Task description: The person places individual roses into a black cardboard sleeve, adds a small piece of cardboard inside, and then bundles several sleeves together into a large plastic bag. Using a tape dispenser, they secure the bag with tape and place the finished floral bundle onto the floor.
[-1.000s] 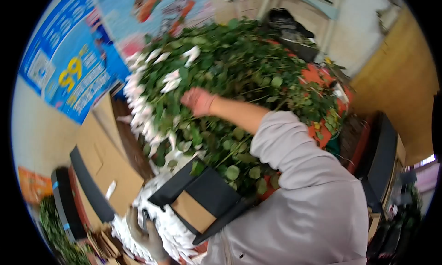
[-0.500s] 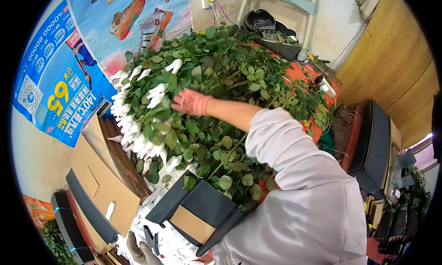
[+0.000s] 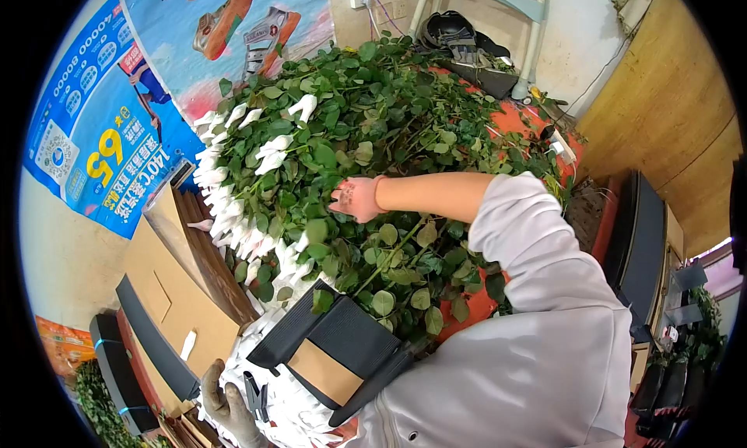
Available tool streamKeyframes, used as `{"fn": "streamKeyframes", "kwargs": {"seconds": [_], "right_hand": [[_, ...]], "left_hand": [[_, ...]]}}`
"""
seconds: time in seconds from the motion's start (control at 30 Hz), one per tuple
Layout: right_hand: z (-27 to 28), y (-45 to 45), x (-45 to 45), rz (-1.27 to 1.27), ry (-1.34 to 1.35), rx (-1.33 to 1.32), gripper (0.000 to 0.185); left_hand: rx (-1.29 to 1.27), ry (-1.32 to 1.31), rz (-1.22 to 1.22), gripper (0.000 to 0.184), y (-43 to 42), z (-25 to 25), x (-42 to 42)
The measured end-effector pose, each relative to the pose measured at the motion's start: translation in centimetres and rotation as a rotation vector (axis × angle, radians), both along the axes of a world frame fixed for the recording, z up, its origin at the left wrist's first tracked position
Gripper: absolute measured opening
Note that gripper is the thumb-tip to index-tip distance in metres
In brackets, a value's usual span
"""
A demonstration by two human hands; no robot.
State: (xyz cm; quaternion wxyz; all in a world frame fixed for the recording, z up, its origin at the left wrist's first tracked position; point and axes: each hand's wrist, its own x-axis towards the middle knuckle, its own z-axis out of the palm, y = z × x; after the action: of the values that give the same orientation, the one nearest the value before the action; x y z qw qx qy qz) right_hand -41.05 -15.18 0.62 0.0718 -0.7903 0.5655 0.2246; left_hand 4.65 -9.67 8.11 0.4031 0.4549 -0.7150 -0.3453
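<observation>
A large heap of leafy green rose stems [image 3: 436, 144] spreads across the middle. Their heads, in white sleeves [image 3: 226, 214], bunch along the left side. My right hand [image 3: 358, 200], in a pink glove, reaches into the foliage; its fingers are curled down among the leaves, and what they grip is hidden. Near the bottom edge is my left hand [image 3: 229, 409] in a grey glove, fingers apart, holding nothing. Beside it a black clip-like tool [image 3: 254, 397] lies on a pile of white sleeves [image 3: 292, 409]. A black box [image 3: 354, 331] with a brown cardboard panel stands close to my body.
Brown cardboard [image 3: 183, 284] stands at the left, below wall posters [image 3: 101, 129]. Behind the heap, a pale-framed chair [image 3: 506, 0] stands near dark sandals [image 3: 459, 39]. A power strip [image 3: 562, 146] lies on the red surface [image 3: 517, 121]. Dark boards [image 3: 642, 238] lean at the right.
My right hand has moved right and down across the leaves, away from the white heads, its fingers now curled. My left hand has risen slightly beside the black tool. The view has shifted slightly.
</observation>
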Motion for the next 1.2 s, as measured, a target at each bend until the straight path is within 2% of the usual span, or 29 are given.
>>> {"fn": "streamKeyframes", "kwargs": {"seconds": [0.07, 0.17, 0.2, 0.23, 0.3, 0.33, 0.4, 0.47, 0.5, 0.6, 0.67, 0.73, 0.77, 0.8, 0.83, 0.87, 0.97, 1.07, 1.17, 1.2], "right_hand": [[1.5, 0.5, -0.7, 0.018, -0.094, -0.038, 0.049], [5.5, 0.2, -1.5, -0.185, -0.187, -0.330, 0.028], [5.7, -0.6, -2.6, -0.181, -0.222, -0.457, 0.026], [4.8, -2.0, -4.3, -0.112, -0.217, -0.691, 0.028], [5.8, -3.8, -7.0, -0.192, -0.084, -0.680, 0.034], [5.9, -5.1, -8.5, -0.345, -0.067, -0.467, 0.032], [2.6, -5.1, -11.6, -0.322, 0.063, -0.428, 0.035], [0.8, -4.5, -13.0, -0.332, 0.187, -0.281, 0.035], [0.1, -4.1, -13.3, -0.332, 0.192, -0.245, 0.031], [0.4, -2.3, -12.7, -0.238, 0.285, -0.251, 0.026], [0.0, -1.6, -12.7, -0.279, 0.330, -0.193, 0.027], [-0.5, 0.0, -12.8, -0.179, 0.403, -0.296, 0.022], [-0.3, 1.3, -13.2, 0.092, 1.001, -0.298, 0.017], [0.3, 1.4, -13.6, 0.101, 1.007, -0.305, 0.017], [1.0, 1.3, -13.7, -0.076, 0.707, -0.428, 0.017], [1.9, 1.3, -13.7, -0.241, 0.395, -0.531, 0.016], [5.7, 1.7, -14.4, -0.206, 0.422, -0.876, 0.016], [9.1, 2.4, -16.3, -0.276, 0.411, -1.098, 0.030], [11.6, 3.6, -16.9, -0.326, 0.477, -1.197, 0.040], [12.1, 4.1, -16.7, -0.371, 0.391, -1.081, 0.037]], "left_hand": [[0.014, -0.006, -0.001, 0.053, -0.1, -0.9, 0.2], [0.012, 0.017, 0.004, 0.052, 0.3, -1.2, -0.1], [0.006, 0.029, 0.009, 0.050, 0.5, -1.4, 0.0], [0.008, 0.021, 0.014, 0.048, 0.5, -1.4, 0.1], [0.031, 0.023, 0.041, 0.047, 0.8, -1.2, 0.2], [0.040, 0.033, 0.053, 0.046, 0.8, -1.1, 0.1], [0.030, 0.047, 0.062, 0.046, 0.7, -1.5, 0.5], [0.022, 0.061, 0.081, 0.046, 0.7, -1.9, 1.0], [0.036, 0.050, 0.087, 0.047, 0.8, -2.0, 1.1], [0.102, 0.063, 0.027, 0.044, 1.0, -2.4, 1.9], [0.123, 0.077, 0.057, 0.046, 0.9, -2.9, 1.8], [0.125, 0.081, 0.049, 0.047, 0.7, -3.0, 1.5], [0.117, 0.091, 0.038, 0.047, 0.7, -3.1, 1.5], [0.108, 0.102, 0.035, 0.047, 0.7, -3.2, 1.4], [0.066, 0.073, 0.060, 0.049, 0.7, -2.4, 0.3], [0.063, 0.099, 0.063, 0.043, 0.6, -2.1, -0.3], [-0.001, 0.017, -0.093, 0.033, -0.5, 0.9, -2.3], [-0.082, -0.015, -0.195, 0.032, -2.0, 2.6, -5.4], [-0.089, -0.026, -0.310, 0.032, -3.1, 3.8, -8.8], [-0.076, -0.084, -0.354, 0.033, -3.2, 3.9, -9.2]]}}
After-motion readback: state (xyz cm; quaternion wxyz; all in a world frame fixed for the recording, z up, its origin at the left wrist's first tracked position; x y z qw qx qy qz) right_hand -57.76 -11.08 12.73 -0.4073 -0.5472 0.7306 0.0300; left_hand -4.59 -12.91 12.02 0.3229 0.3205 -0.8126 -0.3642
